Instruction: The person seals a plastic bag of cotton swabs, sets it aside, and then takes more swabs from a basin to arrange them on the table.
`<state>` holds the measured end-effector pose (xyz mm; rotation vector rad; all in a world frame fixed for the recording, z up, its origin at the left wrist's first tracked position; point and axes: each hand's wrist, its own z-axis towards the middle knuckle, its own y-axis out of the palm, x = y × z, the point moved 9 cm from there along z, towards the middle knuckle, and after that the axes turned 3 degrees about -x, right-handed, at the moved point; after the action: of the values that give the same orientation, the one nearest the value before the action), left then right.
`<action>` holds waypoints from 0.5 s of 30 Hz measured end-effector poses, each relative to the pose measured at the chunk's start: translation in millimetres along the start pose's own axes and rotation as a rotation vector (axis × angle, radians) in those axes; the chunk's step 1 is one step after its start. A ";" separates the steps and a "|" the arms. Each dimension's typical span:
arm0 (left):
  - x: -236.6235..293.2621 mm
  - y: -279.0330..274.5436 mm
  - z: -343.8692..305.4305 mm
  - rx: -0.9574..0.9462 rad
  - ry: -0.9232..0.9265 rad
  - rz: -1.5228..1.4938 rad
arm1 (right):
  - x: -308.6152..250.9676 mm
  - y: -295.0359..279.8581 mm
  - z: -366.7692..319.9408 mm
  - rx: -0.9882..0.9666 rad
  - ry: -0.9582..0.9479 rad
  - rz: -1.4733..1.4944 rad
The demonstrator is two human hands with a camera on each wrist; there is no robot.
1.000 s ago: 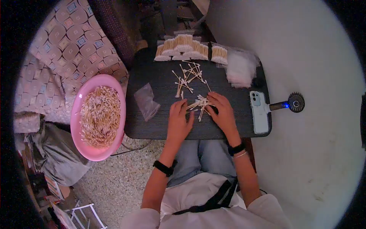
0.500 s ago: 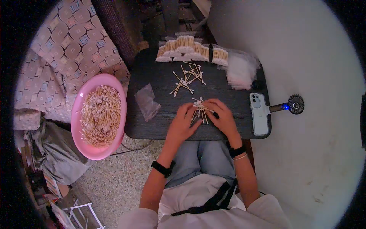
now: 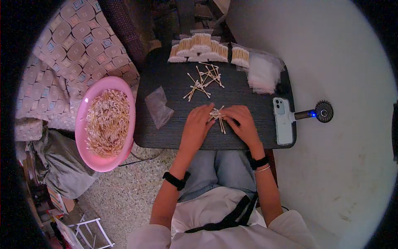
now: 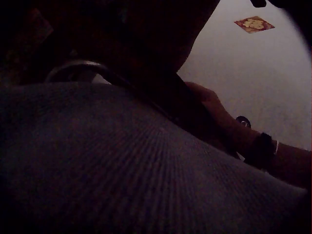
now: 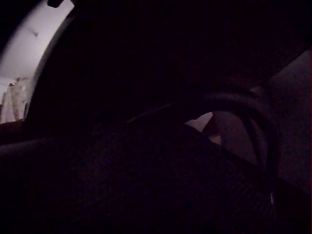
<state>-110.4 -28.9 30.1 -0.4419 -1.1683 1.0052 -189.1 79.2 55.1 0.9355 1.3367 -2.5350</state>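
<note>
Between the two hands, near the front of the black table, lies a small bunch of cotton swabs [image 3: 222,120]. The left hand [image 3: 197,124] touches the bunch from its left side, and the right hand [image 3: 242,124] touches it from the right, with fingers bent over it. Whether the fingers pinch any swab is hard to see. Farther back lies a loose scatter of swabs [image 3: 200,86]. The right hand [image 4: 229,126] also shows dimly in the left wrist view; the right wrist view is mostly dark.
A pink tub [image 3: 81,137] full of swabs stands left of the table [image 3: 178,139]. On the table are an empty clear bag [image 3: 158,108], filled swab bags [image 3: 201,43] at the back, a stack of clear bags [image 3: 263,74] and a phone [image 3: 283,124]. A small fan [image 3: 323,111] is beyond the right edge.
Both hands have closed in around the near bunch, which is now more compact. Swabs by the left fingertips a second ago now lie in the farther scatter or are out of sight.
</note>
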 end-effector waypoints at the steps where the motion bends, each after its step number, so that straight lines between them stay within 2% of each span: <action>1: -0.8 -1.0 -0.3 -0.006 -0.035 -0.034 | 1.5 0.0 -0.9 0.003 0.013 -0.029; 2: -1.6 -2.5 0.0 -0.012 -0.069 -0.068 | 2.9 0.4 -2.3 0.007 0.025 -0.057; 6: 14.7 -5.3 4.8 -0.070 0.034 -0.004 | -3.0 3.3 0.8 -0.036 0.018 -0.210; 8: 19.0 -5.6 2.1 -0.061 0.040 -0.045 | -3.2 5.9 0.0 -0.031 -0.007 -0.175; 11: 25.4 -3.6 5.5 -0.146 0.094 0.083 | 0.0 9.0 -3.0 -0.042 -0.035 -0.188; 15: 24.5 6.4 3.3 -0.144 0.116 0.163 | -3.6 8.1 -0.4 -0.036 -0.047 -0.149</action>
<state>-114.9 -5.8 40.0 -0.7105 -1.1168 1.0245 -182.9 74.0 51.3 0.7920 1.4845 -2.6128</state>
